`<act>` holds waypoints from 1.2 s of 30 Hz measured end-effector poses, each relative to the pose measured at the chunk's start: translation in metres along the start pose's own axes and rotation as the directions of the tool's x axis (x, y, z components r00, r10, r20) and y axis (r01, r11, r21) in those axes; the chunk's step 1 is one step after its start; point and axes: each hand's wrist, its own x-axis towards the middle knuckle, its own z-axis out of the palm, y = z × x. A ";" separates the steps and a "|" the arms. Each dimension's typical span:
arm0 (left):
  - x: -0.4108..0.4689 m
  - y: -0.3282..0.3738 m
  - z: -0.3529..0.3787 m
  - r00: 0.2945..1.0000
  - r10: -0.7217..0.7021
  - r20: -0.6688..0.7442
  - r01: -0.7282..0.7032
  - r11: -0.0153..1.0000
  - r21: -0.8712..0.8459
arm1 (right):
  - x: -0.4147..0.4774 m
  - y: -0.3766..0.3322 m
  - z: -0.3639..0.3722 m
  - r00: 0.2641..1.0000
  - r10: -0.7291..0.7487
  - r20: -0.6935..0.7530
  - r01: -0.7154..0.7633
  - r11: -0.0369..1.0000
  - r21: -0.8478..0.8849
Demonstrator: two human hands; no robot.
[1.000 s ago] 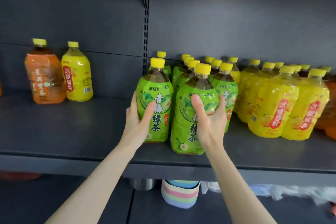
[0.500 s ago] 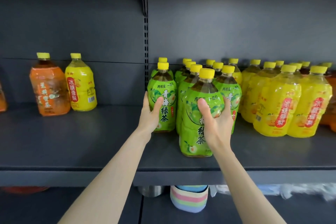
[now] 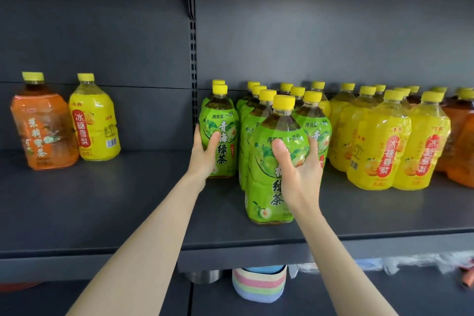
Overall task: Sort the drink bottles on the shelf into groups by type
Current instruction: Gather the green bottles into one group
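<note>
My left hand (image 3: 205,154) grips a green tea bottle (image 3: 223,126) standing at the left end of the green group. Wrapped around the front green tea bottle (image 3: 269,187) is my right hand (image 3: 298,164); that bottle stands nearest the shelf edge. Several more green bottles (image 3: 314,123) are packed behind them. To their right stands a group of yellow pear-drink bottles (image 3: 379,151), then orange bottles (image 3: 461,151) at the far right. Far left on the shelf stand one orange bottle (image 3: 42,133) and one yellow bottle (image 3: 96,123), side by side.
The dark grey shelf (image 3: 115,200) has bare surface between the left pair and the green group. A slotted upright (image 3: 193,64) runs up the back panel. Below the shelf sit a striped pastel container (image 3: 259,285) and a metal can (image 3: 204,276).
Both hands slid their green bottles back toward the packed green group. The left bottle now stands further in against the back row, and the view has shifted slightly.
</note>
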 end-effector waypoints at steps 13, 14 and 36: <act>0.011 -0.005 0.003 0.999 0.045 -0.023 -0.045 0.999 0.019 | 0.002 0.006 0.001 1.000 -0.021 -0.005 0.021 1.000 -0.020; 0.011 -0.005 0.003 0.999 0.042 -0.021 -0.042 0.999 0.029 | 0.003 0.006 0.000 1.000 -0.017 -0.005 0.017 0.999 -0.031; -0.095 0.022 -0.002 0.983 0.179 0.046 -0.175 0.982 -0.072 | -0.026 0.005 0.050 0.980 0.000 0.201 0.005 1.000 -0.026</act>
